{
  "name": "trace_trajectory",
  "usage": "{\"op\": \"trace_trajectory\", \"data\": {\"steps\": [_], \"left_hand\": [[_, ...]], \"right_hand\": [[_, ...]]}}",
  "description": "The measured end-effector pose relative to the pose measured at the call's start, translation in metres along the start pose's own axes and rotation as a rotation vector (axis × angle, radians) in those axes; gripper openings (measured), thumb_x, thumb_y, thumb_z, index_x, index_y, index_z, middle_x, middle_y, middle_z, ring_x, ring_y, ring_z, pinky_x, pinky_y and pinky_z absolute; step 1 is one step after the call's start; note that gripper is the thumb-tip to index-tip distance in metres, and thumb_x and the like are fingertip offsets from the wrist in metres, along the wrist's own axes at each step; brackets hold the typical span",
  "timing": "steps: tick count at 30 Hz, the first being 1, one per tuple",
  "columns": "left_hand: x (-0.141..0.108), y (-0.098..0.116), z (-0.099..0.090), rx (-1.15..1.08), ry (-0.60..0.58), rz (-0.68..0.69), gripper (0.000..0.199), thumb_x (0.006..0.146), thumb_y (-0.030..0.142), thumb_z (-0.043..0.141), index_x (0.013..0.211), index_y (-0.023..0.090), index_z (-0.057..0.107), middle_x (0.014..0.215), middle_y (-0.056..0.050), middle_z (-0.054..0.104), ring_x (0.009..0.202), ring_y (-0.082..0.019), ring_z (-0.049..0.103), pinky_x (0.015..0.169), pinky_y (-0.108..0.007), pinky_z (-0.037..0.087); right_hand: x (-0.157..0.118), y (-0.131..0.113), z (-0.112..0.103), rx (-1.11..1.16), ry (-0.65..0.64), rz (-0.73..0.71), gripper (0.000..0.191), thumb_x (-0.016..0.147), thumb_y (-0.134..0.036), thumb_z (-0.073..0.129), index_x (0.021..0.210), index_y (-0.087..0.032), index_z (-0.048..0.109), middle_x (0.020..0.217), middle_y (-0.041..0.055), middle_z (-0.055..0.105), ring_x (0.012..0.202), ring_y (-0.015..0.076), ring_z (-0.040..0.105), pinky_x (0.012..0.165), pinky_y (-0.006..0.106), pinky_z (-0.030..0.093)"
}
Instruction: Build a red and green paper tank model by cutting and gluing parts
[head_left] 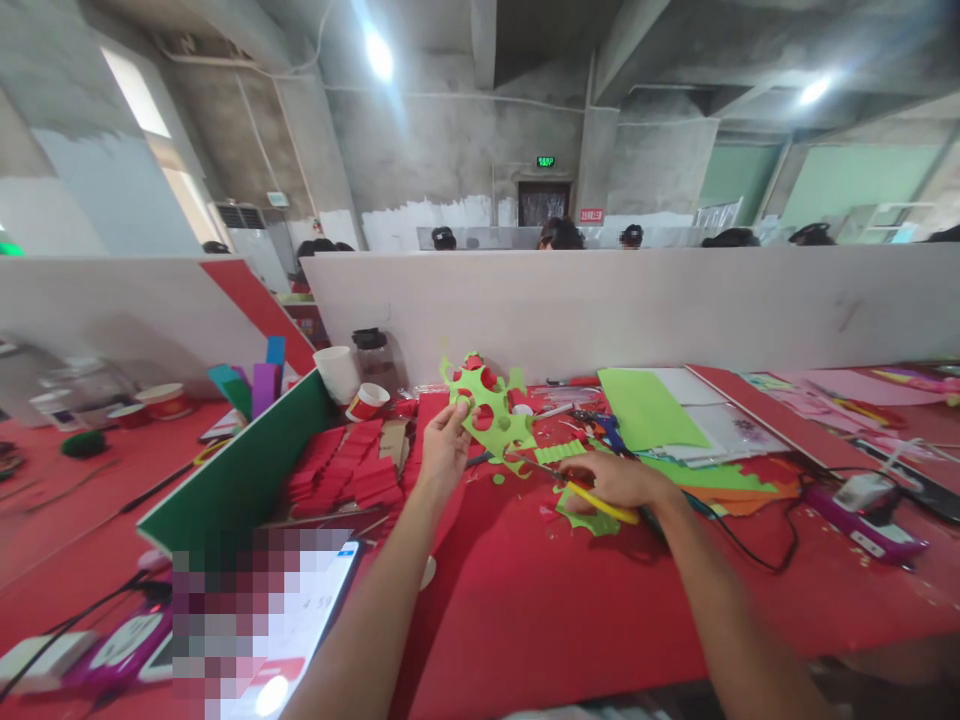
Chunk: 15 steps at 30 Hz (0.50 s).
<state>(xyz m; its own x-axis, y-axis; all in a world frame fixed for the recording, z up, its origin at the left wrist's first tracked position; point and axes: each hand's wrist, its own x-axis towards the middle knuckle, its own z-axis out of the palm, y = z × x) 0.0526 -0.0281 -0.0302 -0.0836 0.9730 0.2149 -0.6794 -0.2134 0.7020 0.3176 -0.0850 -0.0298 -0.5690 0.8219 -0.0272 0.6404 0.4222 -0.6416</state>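
My left hand (447, 445) pinches a light green sheet (499, 432) with several round holes and ragged cut edges, holding it up above the red table. In my right hand (611, 480) is a pair of scissors with yellow handles (600, 502). Their blades point left toward the lower edge of the sheet; whether they touch it I cannot tell. Below my right hand lies another jagged green scrap (591, 522). Small green bits lie on the table under the sheet.
Stacked red pieces (352, 465) lie beside a green divider (240, 455) at left. A phone (300, 620) stands front left. Green sheets (652, 408), a cable and a purple power strip (862, 522) are at right. A white partition (600, 310) spans the back, with people beyond.
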Motion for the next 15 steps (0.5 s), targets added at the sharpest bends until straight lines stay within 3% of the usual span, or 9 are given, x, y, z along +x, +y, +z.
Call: {"op": "trace_trajectory", "data": {"steps": [3,7,10,12,15], "left_hand": [[0.0,0.005,-0.003,-0.047,-0.045,-0.062,0.031,0.062,0.026,0.086,0.084,0.014,0.069,0.076,0.0,0.071,0.063,-0.006,0.065,0.057,-0.012,0.051],[-0.008,0.007,0.0,-0.047,-0.126,-0.16,0.029,0.065,0.027,0.085,0.086,0.014,0.068,0.071,0.001,0.069,0.055,-0.005,0.062,0.051,-0.013,0.05],[-0.016,0.01,0.007,-0.027,-0.18,-0.185,0.029,0.061,0.026,0.087,0.08,0.013,0.068,0.075,0.0,0.069,0.057,-0.004,0.062,0.053,-0.012,0.05],[-0.02,0.01,0.011,0.007,-0.227,-0.191,0.03,0.058,0.027,0.088,0.076,0.013,0.068,0.077,0.0,0.069,0.06,-0.005,0.062,0.054,-0.012,0.05],[-0.022,0.006,0.014,0.126,-0.304,-0.2,0.028,0.061,0.03,0.087,0.072,0.014,0.067,0.075,0.0,0.068,0.06,-0.007,0.062,0.056,-0.017,0.051]], "right_hand": [[0.0,0.006,0.002,-0.176,-0.073,0.022,0.046,0.069,-0.042,0.075,0.11,-0.021,0.071,0.091,0.0041,0.07,0.075,0.0177,0.06,0.062,0.023,0.043],[-0.001,0.006,0.002,-0.071,-0.177,0.105,0.046,0.077,-0.048,0.067,0.115,-0.022,0.07,0.082,0.0039,0.072,0.063,0.0165,0.063,0.057,0.023,0.044],[-0.001,0.0,-0.001,0.021,-0.011,0.11,0.049,0.082,-0.054,0.063,0.118,-0.021,0.068,0.089,0.0064,0.073,0.068,0.0184,0.066,0.062,0.026,0.049],[0.003,-0.005,0.001,0.071,0.167,0.036,0.059,0.08,-0.053,0.066,0.13,-0.023,0.059,0.108,0.0089,0.07,0.086,0.0212,0.067,0.069,0.027,0.051],[0.011,-0.012,0.01,0.259,0.289,-0.065,0.065,0.079,-0.047,0.069,0.137,-0.024,0.05,0.124,0.0103,0.062,0.098,0.0216,0.063,0.073,0.029,0.052]]}}
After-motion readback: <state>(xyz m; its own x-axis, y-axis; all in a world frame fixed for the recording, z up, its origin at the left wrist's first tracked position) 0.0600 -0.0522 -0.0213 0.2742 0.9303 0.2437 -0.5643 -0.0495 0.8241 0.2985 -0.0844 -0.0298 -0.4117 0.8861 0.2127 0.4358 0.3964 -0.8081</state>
